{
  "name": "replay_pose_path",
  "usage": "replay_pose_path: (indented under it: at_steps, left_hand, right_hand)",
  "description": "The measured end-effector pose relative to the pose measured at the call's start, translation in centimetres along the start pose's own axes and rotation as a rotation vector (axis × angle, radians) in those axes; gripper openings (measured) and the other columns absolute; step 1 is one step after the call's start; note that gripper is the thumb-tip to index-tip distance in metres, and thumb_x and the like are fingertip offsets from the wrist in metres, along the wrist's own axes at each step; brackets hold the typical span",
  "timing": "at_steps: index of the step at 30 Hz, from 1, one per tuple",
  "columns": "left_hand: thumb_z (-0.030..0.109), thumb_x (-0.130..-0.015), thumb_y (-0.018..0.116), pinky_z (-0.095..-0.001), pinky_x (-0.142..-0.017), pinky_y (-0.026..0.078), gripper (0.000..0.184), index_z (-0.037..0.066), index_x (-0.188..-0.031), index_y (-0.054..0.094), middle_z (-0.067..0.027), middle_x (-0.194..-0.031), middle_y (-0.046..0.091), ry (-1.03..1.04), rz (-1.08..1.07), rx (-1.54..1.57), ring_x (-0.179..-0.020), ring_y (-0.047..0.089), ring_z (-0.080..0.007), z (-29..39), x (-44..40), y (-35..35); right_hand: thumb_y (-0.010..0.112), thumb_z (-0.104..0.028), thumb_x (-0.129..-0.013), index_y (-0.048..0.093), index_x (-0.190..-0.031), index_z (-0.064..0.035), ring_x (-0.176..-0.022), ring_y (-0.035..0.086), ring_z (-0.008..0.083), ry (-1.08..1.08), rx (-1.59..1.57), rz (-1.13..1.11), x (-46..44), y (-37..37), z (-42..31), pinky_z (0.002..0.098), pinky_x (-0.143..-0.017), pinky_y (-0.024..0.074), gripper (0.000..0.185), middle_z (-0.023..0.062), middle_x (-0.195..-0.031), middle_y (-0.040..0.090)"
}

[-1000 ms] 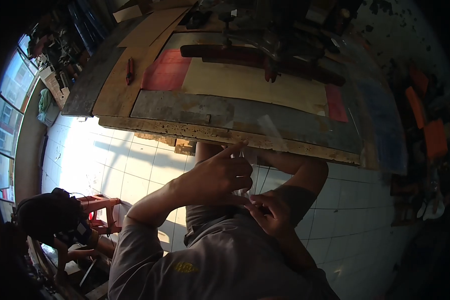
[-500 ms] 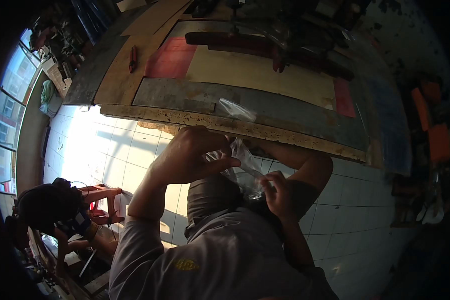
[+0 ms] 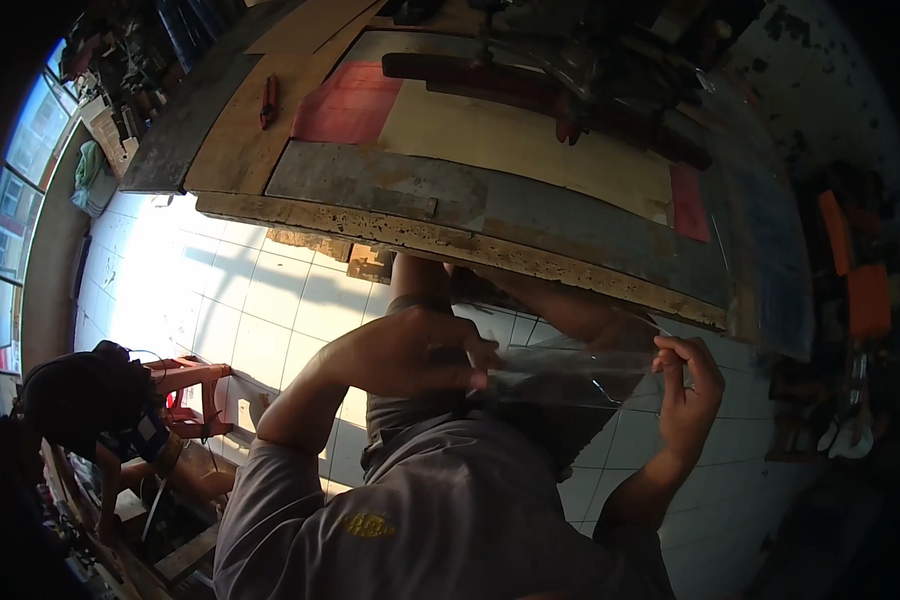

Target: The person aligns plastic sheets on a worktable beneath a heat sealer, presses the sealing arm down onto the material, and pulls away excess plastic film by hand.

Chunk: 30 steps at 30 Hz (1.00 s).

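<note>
A clear plastic bag [image 3: 570, 376] is stretched sideways above my lap, below the table's front edge. My left hand [image 3: 420, 352] is closed on its left end, with thumb and fingers pressed together. At the right end, my right hand [image 3: 685, 385] pinches the plastic between thumb and fingertips. The film between the hands is see-through, and its exact outline is hard to make out.
On the worktable [image 3: 370, 222] lie a yellow sheet [image 3: 510, 145] with red ends, a red cutter [image 3: 268, 102] and a dark clamp bar [image 3: 470, 75]. Another person [image 3: 85, 410] is at lower left by a red stool [image 3: 195, 385]. Orange pieces [image 3: 867, 300] are at right.
My right hand has moved right, away from my left hand, pulling the crumpled bag out into a long stretch. The plastic no longer overlaps the table edge. The view has shifted slightly.
</note>
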<state>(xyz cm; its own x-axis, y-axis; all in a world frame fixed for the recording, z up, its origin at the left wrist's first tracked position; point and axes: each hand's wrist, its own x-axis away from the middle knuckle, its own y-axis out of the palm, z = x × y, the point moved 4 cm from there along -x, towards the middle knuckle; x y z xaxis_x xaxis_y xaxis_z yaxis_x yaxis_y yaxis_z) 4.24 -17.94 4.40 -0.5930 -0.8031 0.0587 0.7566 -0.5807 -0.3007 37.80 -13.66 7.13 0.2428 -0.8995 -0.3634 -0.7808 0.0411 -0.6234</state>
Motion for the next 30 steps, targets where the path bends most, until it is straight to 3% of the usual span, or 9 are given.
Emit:
replay_pose_path:
  at_steps: [2, 5, 8, 12, 14, 18, 23, 27, 30]
  left_hand:
    - [0.034, -0.103, 0.069, -0.0363, -0.1, 0.056, 0.033, 0.008, -0.123, 0.076, -0.0101, -0.119, 0.078, -0.026, 0.133, -0.067, -0.112, 0.074, -0.0224, -1.0, 0.1, 0.4]
    - [0.034, -0.106, 0.065, -0.0358, -0.104, 0.054, 0.038, 0.007, -0.131, 0.072, -0.0122, -0.126, 0.076, -0.142, -0.014, 0.04, -0.113, 0.073, -0.0218, -0.9, 0.3, 1.0]
    - [0.031, -0.11, 0.058, -0.0359, -0.103, 0.055, 0.041, 0.003, -0.14, 0.066, -0.015, -0.127, 0.075, 0.07, -0.026, 0.271, -0.111, 0.074, -0.0225, -1.8, -0.4, 2.4]
    - [0.029, -0.116, 0.042, -0.0375, -0.105, 0.054, 0.047, -0.004, -0.144, 0.059, -0.0195, -0.129, 0.073, 0.043, -0.1, 0.628, -0.115, 0.072, -0.0264, -1.9, -1.7, 2.5]
    - [0.028, -0.117, 0.036, -0.0385, -0.107, 0.052, 0.049, -0.007, -0.145, 0.056, -0.0216, -0.129, 0.072, -0.015, -0.151, 0.87, -0.122, 0.069, -0.0287, -1.9, -2.3, 2.6]
    - [0.024, -0.117, 0.035, -0.0394, -0.112, 0.048, 0.047, -0.009, -0.146, 0.053, -0.0226, -0.134, 0.069, 0.188, -0.089, 0.959, -0.128, 0.065, -0.0297, -2.0, -3.7, 3.0]
    - [0.016, -0.115, 0.036, -0.0408, -0.12, 0.037, 0.042, -0.011, -0.145, 0.048, -0.0314, -0.134, 0.066, 0.216, -0.107, 0.944, -0.137, 0.059, -0.0358, -2.4, -4.6, 3.7]
    - [0.013, -0.114, 0.036, -0.0459, -0.11, 0.052, 0.039, -0.005, -0.147, 0.042, -0.0323, -0.14, 0.061, 0.081, -0.093, 1.009, -0.135, 0.06, -0.0398, -1.8, -4.2, 3.7]
    - [0.016, -0.115, 0.035, -0.0436, -0.095, 0.062, 0.04, -0.001, -0.15, 0.041, -0.0303, -0.147, 0.056, 0.029, -0.18, 1.19, -0.132, 0.062, -0.0384, -1.6, -4.1, 2.9]
  right_hand:
    - [0.068, 0.004, -0.096, 0.074, -0.11, -0.0017, -0.074, 0.065, 0.014, -0.01, 0.042, 0.049, -0.1, -0.5, -0.4, 0.0284, -0.068, 0.0521, 0.016, 0.0061, -0.082, 0.063]
    - [0.068, 0.003, -0.097, 0.073, -0.11, -0.0019, -0.074, 0.065, 0.0147, 0.011, 0.067, 0.066, -0.1, -0.2, -0.8, 0.0286, -0.069, 0.0528, 0.015, 0.0062, -0.082, 0.064]
    - [0.067, 0.0, -0.099, 0.073, -0.11, -0.0015, -0.074, 0.066, 0.0149, 0.062, 0.034, 0.043, 0.1, 0.1, -0.4, 0.0287, -0.069, 0.0533, 0.012, 0.0066, -0.081, 0.064]
    - [0.074, -0.015, -0.098, 0.073, -0.109, -0.0024, -0.082, 0.068, 0.0177, 0.123, 0.003, -0.007, 0.0, 0.3, 0.2, 0.034, -0.077, 0.0551, 0.017, 0.0051, -0.087, 0.065]
    - [0.079, -0.024, -0.094, 0.074, -0.109, -0.0048, -0.089, 0.068, 0.02, -0.175, 0.17, 0.084, -0.3, 0.3, -2.5, 0.0386, -0.083, 0.0545, 0.025, 0.0036, -0.091, 0.065]
    - [0.089, -0.037, -0.082, 0.075, -0.108, -0.0097, -0.102, 0.067, 0.0244, -0.45, 0.13, -0.086, 1.7, 2.4, -4.9, 0.0457, -0.093, 0.0521, 0.04, 0.0032, -0.103, 0.064]
    - [0.095, -0.019, -0.075, 0.074, -0.108, -0.011, -0.101, 0.068, 0.0235, -0.52, 0.227, 0.012, 4.5, 5.0, -0.9, 0.0392, -0.085, 0.0576, 0.04, 0.0052, -0.109, 0.062]
    - [0.093, -0.004, -0.075, 0.069, -0.116, -0.0096, -0.096, 0.07, 0.0231, -0.423, 0.053, 0.16, 4.0, 5.3, -1.0, 0.0359, -0.078, 0.0613, 0.049, 0.0039, -0.103, 0.064]
    - [0.088, 0.0, -0.079, 0.065, -0.123, -0.0088, -0.097, 0.072, 0.024, -0.343, 0.065, -0.004, 3.6, 5.3, -0.5, 0.0376, -0.079, 0.0626, 0.051, 0.0047, -0.104, 0.066]
